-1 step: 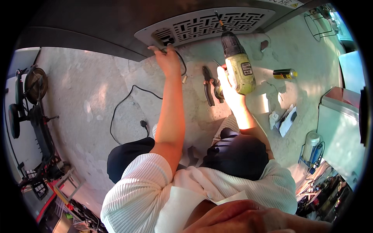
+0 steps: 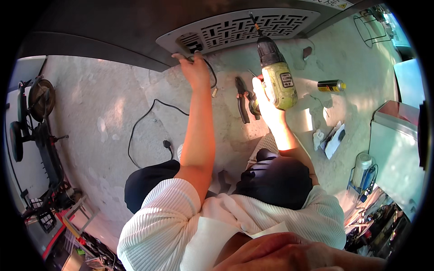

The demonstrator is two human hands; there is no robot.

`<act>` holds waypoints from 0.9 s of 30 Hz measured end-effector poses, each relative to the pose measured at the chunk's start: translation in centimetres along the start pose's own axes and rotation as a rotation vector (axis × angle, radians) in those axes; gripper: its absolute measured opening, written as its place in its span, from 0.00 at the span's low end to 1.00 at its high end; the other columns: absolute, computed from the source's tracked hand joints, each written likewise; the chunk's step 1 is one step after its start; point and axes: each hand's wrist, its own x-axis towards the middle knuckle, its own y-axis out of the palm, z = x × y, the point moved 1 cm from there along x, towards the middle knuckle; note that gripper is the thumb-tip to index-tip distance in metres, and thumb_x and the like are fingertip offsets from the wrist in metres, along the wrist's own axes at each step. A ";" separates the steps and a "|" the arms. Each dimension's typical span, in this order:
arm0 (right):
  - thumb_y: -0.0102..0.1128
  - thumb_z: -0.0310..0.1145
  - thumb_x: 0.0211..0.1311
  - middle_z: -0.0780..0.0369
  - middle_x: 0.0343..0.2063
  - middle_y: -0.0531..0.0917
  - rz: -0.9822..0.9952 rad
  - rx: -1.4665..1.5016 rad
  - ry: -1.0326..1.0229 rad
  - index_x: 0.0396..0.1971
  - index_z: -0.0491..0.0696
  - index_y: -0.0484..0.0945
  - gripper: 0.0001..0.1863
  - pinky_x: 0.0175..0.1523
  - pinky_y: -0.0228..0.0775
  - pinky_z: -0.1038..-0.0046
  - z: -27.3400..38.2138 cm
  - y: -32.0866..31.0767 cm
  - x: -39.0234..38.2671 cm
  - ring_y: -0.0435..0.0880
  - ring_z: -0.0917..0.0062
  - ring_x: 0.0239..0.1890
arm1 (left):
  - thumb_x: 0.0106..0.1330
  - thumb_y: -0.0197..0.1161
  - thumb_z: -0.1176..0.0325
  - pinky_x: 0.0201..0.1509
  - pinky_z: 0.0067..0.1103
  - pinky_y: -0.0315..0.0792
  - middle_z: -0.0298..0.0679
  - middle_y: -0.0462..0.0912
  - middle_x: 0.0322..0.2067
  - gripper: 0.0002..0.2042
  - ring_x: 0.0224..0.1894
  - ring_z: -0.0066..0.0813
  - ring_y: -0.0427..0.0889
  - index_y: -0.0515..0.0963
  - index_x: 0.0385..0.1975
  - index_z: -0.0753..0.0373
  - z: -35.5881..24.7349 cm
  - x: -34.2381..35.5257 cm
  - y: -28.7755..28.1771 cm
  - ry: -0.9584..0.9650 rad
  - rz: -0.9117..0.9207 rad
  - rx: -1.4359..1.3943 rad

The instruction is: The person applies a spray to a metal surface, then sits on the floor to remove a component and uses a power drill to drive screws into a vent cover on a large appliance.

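My right hand [image 2: 267, 101] is wrapped round the grip of a yellow-green and black cordless drill [image 2: 279, 83]. Its long bit points away from me, and the tip meets the upper edge of a pale slotted vent panel [image 2: 235, 18] on a dark cabinet [image 2: 113, 27]. At the panel's lower left, my left hand [image 2: 195, 70] rests its fingertips by an opening, thumb spread to the left. A black power cord [image 2: 211, 72] hangs beside that hand. Dark pliers [image 2: 241, 99] lie on the floor between my arms; part of them is hidden behind the right hand.
The cord's plug [image 2: 167, 144] lies near my left knee. A black and yellow can [image 2: 331, 86] lies right of the drill, with crumpled paper [image 2: 333, 140] nearer me. A black scooter-like frame [image 2: 43, 131] stands at left; a pump-like motor [image 2: 361, 170] and a metal cabinet [image 2: 393, 149] at right.
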 end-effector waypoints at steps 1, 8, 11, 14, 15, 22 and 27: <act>0.60 0.31 0.61 0.69 0.24 0.73 0.013 -0.054 -0.017 0.35 0.46 0.74 0.07 0.30 0.64 0.80 0.0 0.0 0.1 0.71 0.87 0.25 | 0.56 0.59 0.63 0.43 0.19 0.68 0.40 0.78 0.27 0.40 0.32 0.28 0.75 0.47 0.65 0.77 -0.2 0.0 0.0 0.002 -0.007 -0.001; 0.62 0.31 0.60 0.69 0.25 0.74 0.004 -0.064 -0.006 0.35 0.46 0.74 0.08 0.31 0.66 0.79 0.4 0.1 0.3 0.72 0.86 0.26 | 0.55 0.59 0.63 0.46 0.20 0.67 0.43 0.79 0.31 0.41 0.36 0.30 0.76 0.47 0.65 0.78 -1.2 -0.3 -0.1 -0.056 0.019 0.030; 0.61 0.29 0.60 0.69 0.24 0.75 0.000 0.100 0.074 0.34 0.46 0.74 0.07 0.30 0.66 0.80 -0.2 0.1 0.4 0.73 0.87 0.25 | 0.56 0.57 0.65 0.52 0.20 0.64 0.48 0.77 0.39 0.40 0.44 0.35 0.74 0.44 0.65 0.78 -2.2 -0.6 -0.4 -0.069 0.049 0.026; 0.61 0.28 0.60 0.68 0.24 0.76 0.009 0.144 0.082 0.35 0.46 0.73 0.06 0.29 0.67 0.81 0.5 0.0 0.5 0.74 0.87 0.25 | 0.60 0.54 0.69 0.61 0.21 0.59 0.56 0.72 0.53 0.39 0.56 0.42 0.71 0.39 0.65 0.78 -3.5 -1.0 -0.5 -0.142 0.129 -0.030; 0.61 0.28 0.60 0.67 0.23 0.76 -0.003 0.130 0.053 0.35 0.45 0.73 0.07 0.27 0.68 0.80 0.6 0.0 0.5 0.75 0.86 0.23 | 0.60 0.54 0.69 0.61 0.21 0.59 0.56 0.72 0.53 0.39 0.57 0.42 0.71 0.39 0.65 0.78 -3.7 -1.1 -0.5 -0.161 0.135 -0.033; 0.61 0.29 0.60 0.64 0.22 0.77 0.002 0.161 0.040 0.36 0.42 0.73 0.08 0.22 0.70 0.78 -0.4 -0.2 1.0 0.77 0.82 0.18 | 0.61 0.55 0.69 0.61 0.21 0.59 0.55 0.71 0.54 0.39 0.56 0.41 0.71 0.39 0.65 0.78 -3.5 -1.1 -0.8 -0.125 0.141 -0.032; 0.61 0.29 0.60 0.64 0.26 0.78 0.007 0.182 0.016 0.37 0.43 0.74 0.09 0.23 0.72 0.77 -0.5 -0.4 1.1 0.77 0.84 0.22 | 0.61 0.55 0.69 0.61 0.21 0.59 0.54 0.71 0.54 0.39 0.57 0.41 0.71 0.38 0.66 0.75 -3.4 -1.2 -0.9 -0.166 0.137 -0.032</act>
